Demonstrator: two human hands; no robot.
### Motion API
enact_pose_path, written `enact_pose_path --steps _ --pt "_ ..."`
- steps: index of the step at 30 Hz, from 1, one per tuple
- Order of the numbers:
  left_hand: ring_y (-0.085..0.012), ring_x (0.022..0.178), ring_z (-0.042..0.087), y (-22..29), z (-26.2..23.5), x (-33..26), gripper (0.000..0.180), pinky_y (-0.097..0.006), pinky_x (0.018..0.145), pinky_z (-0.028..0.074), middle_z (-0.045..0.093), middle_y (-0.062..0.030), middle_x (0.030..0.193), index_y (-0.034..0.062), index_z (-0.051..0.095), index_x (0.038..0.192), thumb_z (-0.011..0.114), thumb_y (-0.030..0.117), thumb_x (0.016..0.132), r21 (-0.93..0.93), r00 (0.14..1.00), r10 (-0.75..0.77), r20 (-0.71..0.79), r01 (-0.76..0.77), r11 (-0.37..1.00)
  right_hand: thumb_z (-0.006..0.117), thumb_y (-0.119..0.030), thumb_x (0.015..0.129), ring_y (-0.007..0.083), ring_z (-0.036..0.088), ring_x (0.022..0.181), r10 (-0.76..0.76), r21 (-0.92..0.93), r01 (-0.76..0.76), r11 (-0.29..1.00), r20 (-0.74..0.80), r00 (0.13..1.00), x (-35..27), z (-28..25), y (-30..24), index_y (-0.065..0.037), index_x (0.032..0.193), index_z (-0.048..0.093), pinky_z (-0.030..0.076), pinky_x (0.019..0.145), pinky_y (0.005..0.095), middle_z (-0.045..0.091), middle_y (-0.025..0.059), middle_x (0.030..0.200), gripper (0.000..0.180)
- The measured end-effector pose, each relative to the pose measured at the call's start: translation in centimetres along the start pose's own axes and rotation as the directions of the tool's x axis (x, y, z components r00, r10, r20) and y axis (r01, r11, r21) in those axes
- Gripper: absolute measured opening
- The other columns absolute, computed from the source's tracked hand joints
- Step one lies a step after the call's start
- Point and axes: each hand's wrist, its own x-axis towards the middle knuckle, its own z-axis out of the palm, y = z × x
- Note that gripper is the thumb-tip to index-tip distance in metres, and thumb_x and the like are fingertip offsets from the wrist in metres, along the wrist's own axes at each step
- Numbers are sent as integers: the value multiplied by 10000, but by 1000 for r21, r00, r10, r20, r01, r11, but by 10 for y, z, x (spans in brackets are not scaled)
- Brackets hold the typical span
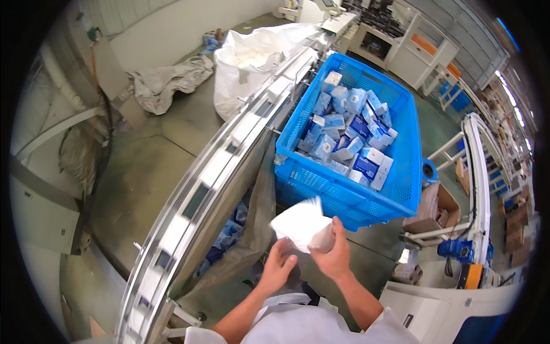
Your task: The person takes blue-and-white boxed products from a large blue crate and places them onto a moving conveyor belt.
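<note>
On the far left we have the curved conveyor [217, 166] carrying small white packs along its track; a big white sack [252, 63] stands open beyond it. Just below centre our left hand [278, 266] is open, fingers loosely spread, touching the underside of the white stack of tissues [303, 223] but not clamped on it; our right hand [332, 252] is closed around the stack's lower end, holding it up above the floor, between the conveyor and the blue crate [349, 198]. The crate, to the right, holds a jumble of blue-and-white packs [349, 135]. We judge we are mid-handling, squaring the loose stack; the next move calls for a firm two-handed grip so the sheets do not fan apart.
</note>
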Motion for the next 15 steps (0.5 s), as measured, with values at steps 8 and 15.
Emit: enact_pose_path --steps 8,15 --pt "-208 1091 544 -2 39 -29 723 -361 922 453 547 -95 1185 4 397 1299 788 280 757 -317 965 113 -237 -186 930 688 -24 651 388 535 1052 -488 266 440 858 155 859 -42 -35 -25 19 1262 443 455 897 443 559 185 1205 660" --pt "-240 1150 535 -18 58 -59 775 -392 998 418 538 -96 1246 32 373 1338 764 382 768 -552 977 1 -213 -121 825 643 -40 682 349 534 1099 -560 290 480 828 401 725 -53 -70 -21 24 1260 470 455 927 395 548 178 1229 607"
